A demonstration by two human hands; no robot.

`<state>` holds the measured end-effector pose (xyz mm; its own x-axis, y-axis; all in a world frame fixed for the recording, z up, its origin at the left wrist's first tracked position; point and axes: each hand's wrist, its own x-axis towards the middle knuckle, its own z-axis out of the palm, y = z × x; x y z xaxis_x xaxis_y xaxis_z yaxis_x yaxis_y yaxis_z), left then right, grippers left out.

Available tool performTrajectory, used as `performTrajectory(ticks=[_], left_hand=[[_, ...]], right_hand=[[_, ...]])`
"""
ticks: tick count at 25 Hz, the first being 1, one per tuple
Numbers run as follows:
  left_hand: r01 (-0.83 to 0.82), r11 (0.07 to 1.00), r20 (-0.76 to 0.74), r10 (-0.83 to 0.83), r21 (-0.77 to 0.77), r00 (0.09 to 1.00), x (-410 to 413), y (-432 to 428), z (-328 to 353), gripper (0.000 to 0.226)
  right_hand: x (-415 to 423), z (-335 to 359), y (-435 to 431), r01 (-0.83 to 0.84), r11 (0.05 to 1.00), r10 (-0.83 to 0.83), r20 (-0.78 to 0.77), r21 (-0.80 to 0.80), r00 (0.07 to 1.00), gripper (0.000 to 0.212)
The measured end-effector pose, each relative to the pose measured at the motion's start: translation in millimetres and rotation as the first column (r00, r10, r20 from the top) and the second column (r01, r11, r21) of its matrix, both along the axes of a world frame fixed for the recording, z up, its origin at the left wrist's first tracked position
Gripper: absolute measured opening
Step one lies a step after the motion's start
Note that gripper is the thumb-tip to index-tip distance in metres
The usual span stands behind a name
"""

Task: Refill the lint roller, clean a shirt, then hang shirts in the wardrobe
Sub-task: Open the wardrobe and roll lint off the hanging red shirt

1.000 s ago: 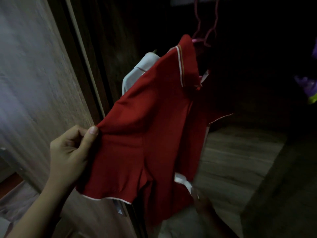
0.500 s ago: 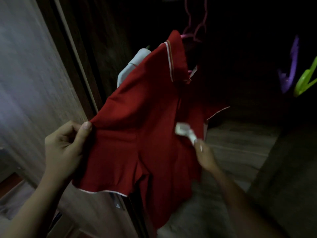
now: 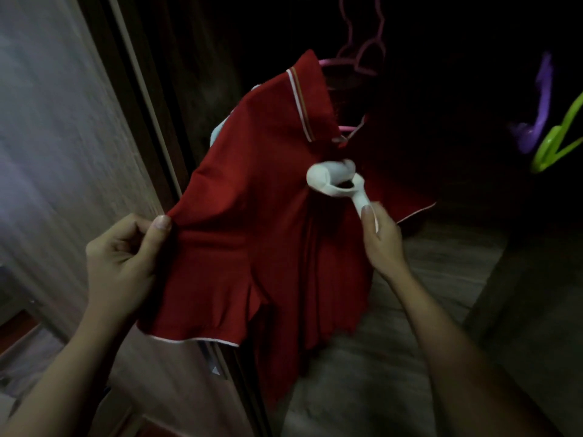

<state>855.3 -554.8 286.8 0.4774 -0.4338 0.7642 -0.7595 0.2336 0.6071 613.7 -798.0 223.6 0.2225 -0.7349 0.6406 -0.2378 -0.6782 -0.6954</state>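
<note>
Head view: left hand [image 3: 121, 263] pinches red shirt [image 3: 252, 241]; right hand [image 3: 383, 238] grips lint roller [image 3: 334, 179] against it.

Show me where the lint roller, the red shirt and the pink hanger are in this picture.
lint roller [image 3: 331, 178]: head view, on the white roller head against the shirt.
red shirt [image 3: 252, 216]: head view, on the fabric at mid-chest.
pink hanger [image 3: 362, 48]: head view, on the looped neck above the collar.

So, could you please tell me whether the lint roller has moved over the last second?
Yes. The lint roller, held by the right hand, has travelled up the red shirt, from near its lower part to just below the collar.
</note>
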Motion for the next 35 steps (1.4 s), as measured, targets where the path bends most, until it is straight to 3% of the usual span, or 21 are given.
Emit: performTrajectory(ticks=[2,5,6,8,9,10,12,13,15,18,22,25,31,33,35], left_hand=[[0.008,1.000,0.009,-0.008,-0.003,1.000,-0.7,0.5,1.6,0.045],[0.030,1.000,0.001,-0.030,0.004,1.000,-0.4,0.2,3.9,0.044],[0.025,1.000,0.001,-0.025,0.013,1.000,0.3,1.4,4.7,0.043],[0.033,0.999,-0.003,-0.033,0.021,0.999,0.4,2.8,5.8,0.039],[0.039,0.999,-0.001,-0.039,0.020,0.999,0.7,3.7,6.3,0.038],[0.043,0.999,0.005,-0.043,0.019,0.999,0.9,3.7,7.2,0.037],[0.052,0.998,0.000,-0.052,0.020,0.999,1.1,2.4,7.1,0.037],[0.055,0.998,-0.010,-0.055,0.018,0.998,1.2,1.9,6.8,0.036],[0.052,0.999,-0.020,-0.052,0.016,0.998,0.8,2.0,5.8,0.037],[0.060,0.998,-0.024,-0.060,0.019,0.998,-3.3,3.4,6.8,0.042],[0.067,0.998,-0.036,-0.067,0.019,0.997,-4.1,3.6,9.1,0.041],[0.085,0.996,-0.043,-0.085,0.003,0.996,-3.3,3.4,8.3,0.039],[0.097,0.995,-0.046,-0.096,0.022,0.994,-5.5,5.2,11.0,0.046],[0.089,0.996,-0.060,-0.088,0.022,0.994,-4.9,4.6,10.7,0.042],[0.091,0.996,-0.060,-0.090,0.017,0.994,-4.1,3.8,10.2,0.037]], right_hand=[[13.5,-0.4,4.9,-0.010,1.000,0.011,-0.016,0.020,1.000,0.024],[21.6,-108.9,36.5,0.017,0.964,0.025,-0.156,0.266,0.987,0.021],[18.4,-141.3,53.8,0.058,0.920,0.035,-0.229,0.388,0.973,0.040],[14.7,-196.4,74.6,0.094,0.861,0.112,-0.366,0.501,0.924,0.104],[14.0,-205.8,76.4,0.093,0.859,0.113,-0.363,0.504,0.925,0.113],[14.3,-195.8,77.1,0.085,0.890,0.080,-0.338,0.447,0.938,0.100],[23.5,-134.9,72.2,0.063,0.943,0.013,-0.226,0.327,0.974,0.037],[28.3,-98.1,66.9,0.036,0.966,-0.006,-0.119,0.257,0.993,0.022],[33.5,-19.6,59.7,0.008,0.995,-0.009,0.005,0.097,1.000,0.024],[36.8,45.2,84.5,-0.035,0.999,0.034,0.021,0.027,0.999,0.023],[52.8,-0.8,168.6,-0.116,0.968,0.109,0.041,0.221,0.993,0.030],[55.9,-27.5,224.3,-0.087,0.967,0.098,-0.035,0.239,0.995,0.036],[63.3,71.0,105.6,0.000,0.982,-0.024,0.124,0.188,0.992,0.025],[63.4,65.3,95.9,0.009,0.989,-0.026,0.119,0.144,0.992,0.024],[68.3,10.2,128.4,0.001,0.990,-0.013,0.091,0.139,0.996,0.024]])
